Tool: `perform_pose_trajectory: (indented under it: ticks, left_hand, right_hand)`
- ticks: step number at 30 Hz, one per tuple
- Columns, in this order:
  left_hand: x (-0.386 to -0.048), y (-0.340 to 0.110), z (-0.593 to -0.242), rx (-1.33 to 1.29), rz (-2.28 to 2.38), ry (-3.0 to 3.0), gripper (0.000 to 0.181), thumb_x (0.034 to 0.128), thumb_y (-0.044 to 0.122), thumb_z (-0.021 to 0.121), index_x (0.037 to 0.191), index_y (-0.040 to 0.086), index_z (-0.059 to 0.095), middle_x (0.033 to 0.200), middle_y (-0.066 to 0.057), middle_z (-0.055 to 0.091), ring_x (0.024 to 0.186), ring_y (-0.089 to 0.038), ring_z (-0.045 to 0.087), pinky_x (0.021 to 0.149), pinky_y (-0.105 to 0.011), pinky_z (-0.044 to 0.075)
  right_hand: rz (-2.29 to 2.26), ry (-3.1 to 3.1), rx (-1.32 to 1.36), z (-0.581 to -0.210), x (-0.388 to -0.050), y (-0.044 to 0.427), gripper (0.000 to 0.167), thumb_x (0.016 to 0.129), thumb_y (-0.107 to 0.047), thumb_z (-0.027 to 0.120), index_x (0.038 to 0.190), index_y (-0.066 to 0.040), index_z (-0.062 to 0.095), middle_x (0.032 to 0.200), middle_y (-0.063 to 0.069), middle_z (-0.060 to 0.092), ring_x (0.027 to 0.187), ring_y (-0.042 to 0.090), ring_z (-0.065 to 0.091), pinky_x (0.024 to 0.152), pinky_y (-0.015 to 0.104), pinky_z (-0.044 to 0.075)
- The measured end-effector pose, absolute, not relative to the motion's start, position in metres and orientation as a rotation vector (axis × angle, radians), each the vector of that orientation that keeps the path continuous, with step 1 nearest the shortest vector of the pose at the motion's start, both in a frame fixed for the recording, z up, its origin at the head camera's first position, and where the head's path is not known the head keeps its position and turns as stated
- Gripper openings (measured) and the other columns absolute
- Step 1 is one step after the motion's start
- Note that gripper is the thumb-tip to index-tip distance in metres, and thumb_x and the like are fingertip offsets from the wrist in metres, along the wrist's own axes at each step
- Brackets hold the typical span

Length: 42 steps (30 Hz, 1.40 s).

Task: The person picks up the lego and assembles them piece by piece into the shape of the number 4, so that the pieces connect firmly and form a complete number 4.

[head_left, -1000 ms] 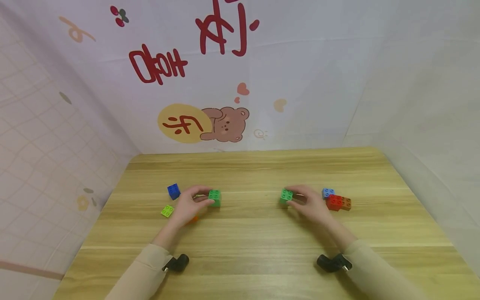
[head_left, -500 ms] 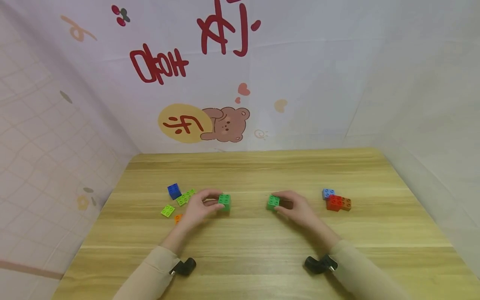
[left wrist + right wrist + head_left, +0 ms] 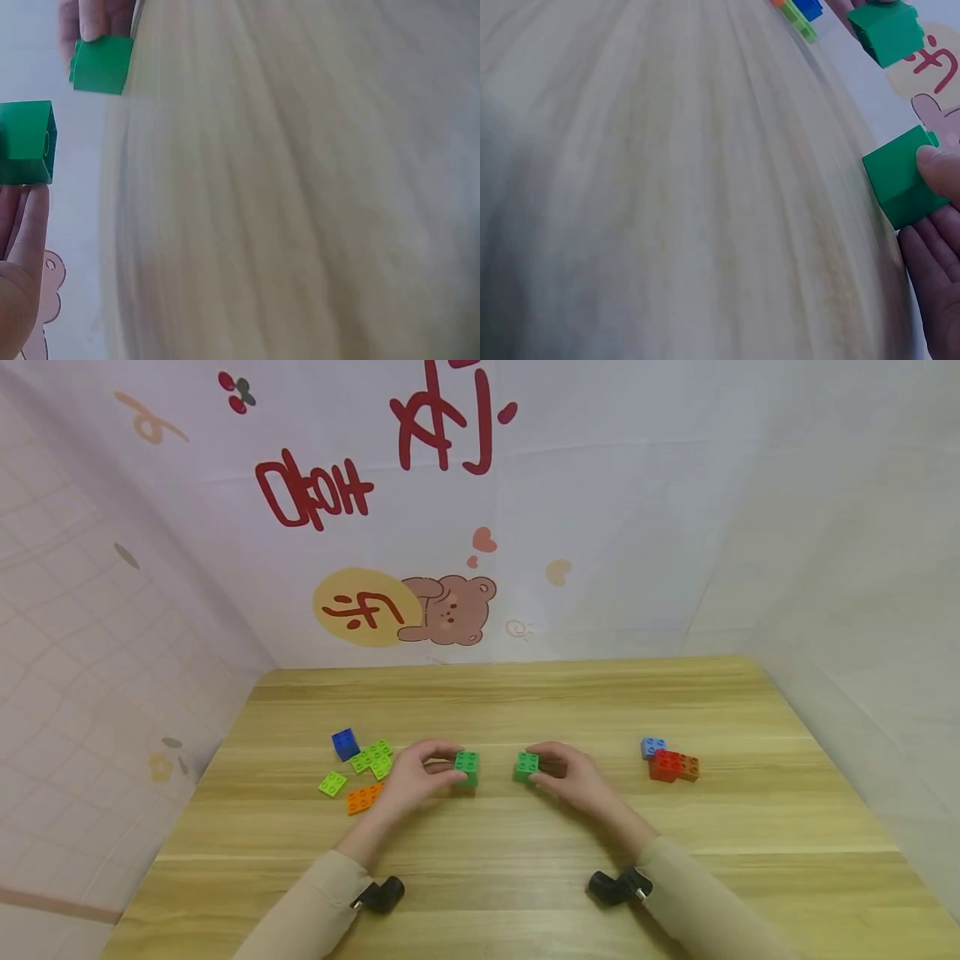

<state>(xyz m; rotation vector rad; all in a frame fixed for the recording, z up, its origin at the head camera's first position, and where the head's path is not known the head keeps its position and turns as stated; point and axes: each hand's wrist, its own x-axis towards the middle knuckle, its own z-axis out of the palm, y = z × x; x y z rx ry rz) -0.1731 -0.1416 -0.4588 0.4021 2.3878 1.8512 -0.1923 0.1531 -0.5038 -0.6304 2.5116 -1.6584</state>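
Between thumb and fingers my left hand (image 3: 415, 777) pinches a green block (image 3: 467, 768) with studs on top. Facing it, my right hand (image 3: 573, 778) pinches another green studded block (image 3: 527, 766). A narrow gap separates the two blocks near the middle of the table. The left wrist view has the left hand's block (image 3: 26, 142) at its left edge and the other block (image 3: 103, 65) above it. In the right wrist view the right hand's block (image 3: 904, 178) shows plain side faces, with my thumb pressed on it.
Left of my left hand lie a dark blue block (image 3: 346, 744), lime green pieces (image 3: 372, 755), a small lime piece (image 3: 332, 784) and an orange piece (image 3: 364, 798). At the right sit a light blue block (image 3: 653, 747), a red block (image 3: 666, 766) and a brown block (image 3: 688, 767).
Both hands have moved toward each other with their green blocks, narrowing the gap. The lime and orange pieces on the left have come more into sight.
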Motion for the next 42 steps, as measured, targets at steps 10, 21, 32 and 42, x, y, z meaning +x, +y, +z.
perform_pose_trajectory:
  ticks: [10, 21, 32, 42]
  left_hand:
    - [-0.175, -0.123, -0.45, 0.455, 1.876, 2.324, 0.039, 0.0844, 0.002, 0.077, 0.121, -0.005, 0.065, 0.116, -0.017, 0.065, 0.108, -0.037, 0.064, 0.087, -0.027, 0.055]
    - [-0.181, -0.102, -0.45, 0.551, 1.936, 2.261, 0.039, 0.0829, 0.0, 0.078, 0.119, -0.007, 0.065, 0.113, -0.017, 0.065, 0.105, -0.033, 0.065, 0.088, -0.03, 0.055]
    - [-0.186, -0.081, -0.448, 0.56, 1.955, 2.294, 0.039, 0.0811, -0.002, 0.08, 0.116, -0.009, 0.065, 0.11, -0.016, 0.065, 0.103, -0.035, 0.066, 0.086, -0.029, 0.056]
    - [-0.188, -0.071, -0.448, 0.541, 1.963, 2.314, 0.038, 0.0806, -0.002, 0.08, 0.116, -0.007, 0.066, 0.11, -0.013, 0.065, 0.101, -0.027, 0.067, 0.086, -0.027, 0.056]
  right_hand:
    - [-1.751, 2.388, -0.617, -0.504, -0.191, 0.145, 0.04, 0.087, -0.003, 0.075, 0.125, 0.001, 0.062, 0.119, 0.018, 0.066, 0.11, 0.034, 0.064, 0.096, 0.041, 0.052]
    - [-1.793, 2.305, -0.638, -0.509, -0.193, 0.145, 0.042, 0.088, -0.004, 0.075, 0.127, 0.001, 0.061, 0.12, 0.018, 0.065, 0.111, 0.033, 0.064, 0.096, 0.036, 0.052]
    - [-1.785, 2.35, -0.646, -0.511, -0.193, 0.146, 0.041, 0.087, -0.002, 0.075, 0.125, 0.004, 0.059, 0.12, 0.02, 0.065, 0.111, 0.035, 0.063, 0.096, 0.038, 0.052]
    - [-1.797, 2.346, -0.666, -0.512, -0.194, 0.146, 0.037, 0.086, 0.001, 0.075, 0.119, 0.004, 0.06, 0.117, 0.019, 0.065, 0.111, 0.033, 0.063, 0.096, 0.036, 0.052]
